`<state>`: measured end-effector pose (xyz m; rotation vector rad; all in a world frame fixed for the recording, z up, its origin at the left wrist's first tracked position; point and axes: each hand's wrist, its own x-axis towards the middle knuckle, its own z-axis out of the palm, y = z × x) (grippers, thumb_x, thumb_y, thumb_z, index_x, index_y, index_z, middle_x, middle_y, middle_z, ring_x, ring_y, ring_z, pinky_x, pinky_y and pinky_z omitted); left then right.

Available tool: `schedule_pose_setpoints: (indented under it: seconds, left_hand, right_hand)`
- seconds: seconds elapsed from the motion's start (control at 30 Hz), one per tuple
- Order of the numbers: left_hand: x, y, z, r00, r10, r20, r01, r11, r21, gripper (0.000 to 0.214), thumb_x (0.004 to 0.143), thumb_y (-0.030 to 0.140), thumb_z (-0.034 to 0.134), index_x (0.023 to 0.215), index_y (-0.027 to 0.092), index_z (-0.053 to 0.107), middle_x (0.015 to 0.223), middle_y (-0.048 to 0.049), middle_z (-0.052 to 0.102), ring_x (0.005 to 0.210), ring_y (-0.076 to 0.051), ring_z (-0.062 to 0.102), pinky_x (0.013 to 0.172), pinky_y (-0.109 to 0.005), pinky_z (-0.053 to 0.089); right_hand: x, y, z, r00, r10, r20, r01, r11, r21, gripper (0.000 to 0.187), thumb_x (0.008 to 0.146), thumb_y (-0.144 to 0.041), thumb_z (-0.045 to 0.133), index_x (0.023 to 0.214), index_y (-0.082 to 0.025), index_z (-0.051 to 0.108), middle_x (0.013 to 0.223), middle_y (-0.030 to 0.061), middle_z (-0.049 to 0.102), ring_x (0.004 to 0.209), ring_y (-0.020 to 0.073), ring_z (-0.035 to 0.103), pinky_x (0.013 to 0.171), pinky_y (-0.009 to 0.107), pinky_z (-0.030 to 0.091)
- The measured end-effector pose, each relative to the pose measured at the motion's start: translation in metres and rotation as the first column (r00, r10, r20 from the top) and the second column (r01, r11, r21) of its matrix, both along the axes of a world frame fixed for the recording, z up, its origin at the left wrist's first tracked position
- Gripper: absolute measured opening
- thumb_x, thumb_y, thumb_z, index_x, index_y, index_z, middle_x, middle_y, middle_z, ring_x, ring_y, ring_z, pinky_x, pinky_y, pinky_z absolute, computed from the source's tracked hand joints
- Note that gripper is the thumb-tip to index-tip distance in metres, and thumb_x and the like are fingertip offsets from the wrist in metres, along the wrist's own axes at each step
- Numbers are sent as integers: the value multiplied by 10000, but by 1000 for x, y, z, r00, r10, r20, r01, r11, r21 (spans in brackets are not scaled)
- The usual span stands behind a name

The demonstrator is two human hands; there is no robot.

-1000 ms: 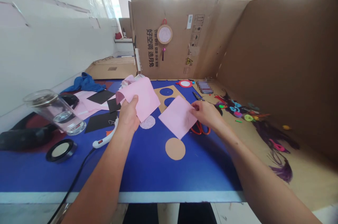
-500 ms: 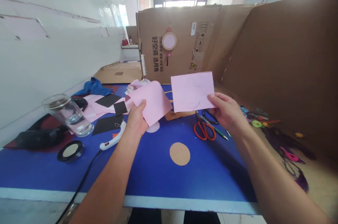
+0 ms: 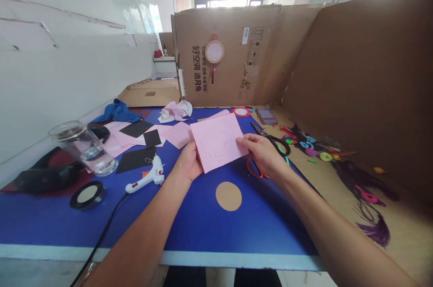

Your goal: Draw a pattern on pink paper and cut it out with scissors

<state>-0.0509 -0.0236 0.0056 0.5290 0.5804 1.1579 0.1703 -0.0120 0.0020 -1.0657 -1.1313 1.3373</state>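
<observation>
A pink sheet of paper with faint curved pencil lines is raised over the table. My right hand pinches its right edge between thumb and fingers. At the left edge my left hand is closed on pink paper; a second pink sheet shows only a strip behind the drawn one. Below the sheets lies a round brown cardboard disc. Red-handled scissors lie under my right hand, partly hidden by it. Black-handled scissors rest just beyond that hand.
To the left are a white glue gun with a cord, a tape roll, a glass jar with water and black paper pieces. Colourful trinkets and a purple tassel lie right. Cardboard walls stand behind.
My right hand has moved left, bringing the drawn sheet in front of the left hand's pink sheet. Before, the two sheets were held apart. My left hand has shifted slightly right.
</observation>
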Motion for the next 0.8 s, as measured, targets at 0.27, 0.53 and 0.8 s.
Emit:
schedule_pose_setpoints:
  seconds: [0.27,0.53,0.8]
  left_hand:
    - [0,-6,7,998,40,43,-43,996,80,739,972,757,645,1408,165,728,1438,-231,752,1488,-450,602,1219,-612,504]
    - [0,-3,1,960,241,-145,-238,970,41,243,938,205,799,1165,120,780,1188,-217,845,1272,-401,768,1152,-588,583]
    - [1,-4,5,947,263,-183,-262,965,31,221,956,153,764,1173,116,780,1181,-211,848,1192,-383,806,1118,-585,614]
  right_hand:
    - [-2,-5,3,970,-113,215,88,989,121,307,737,-487,848,729,-214,707,727,18,724,657,172,624,646,291,472]
    - [-4,-8,9,948,-141,287,97,982,160,278,764,-474,798,720,-217,702,708,19,714,637,175,604,604,287,453]
    - [-6,-8,9,953,-143,265,103,981,162,288,762,-480,816,747,-213,709,692,12,712,618,172,609,598,290,478]
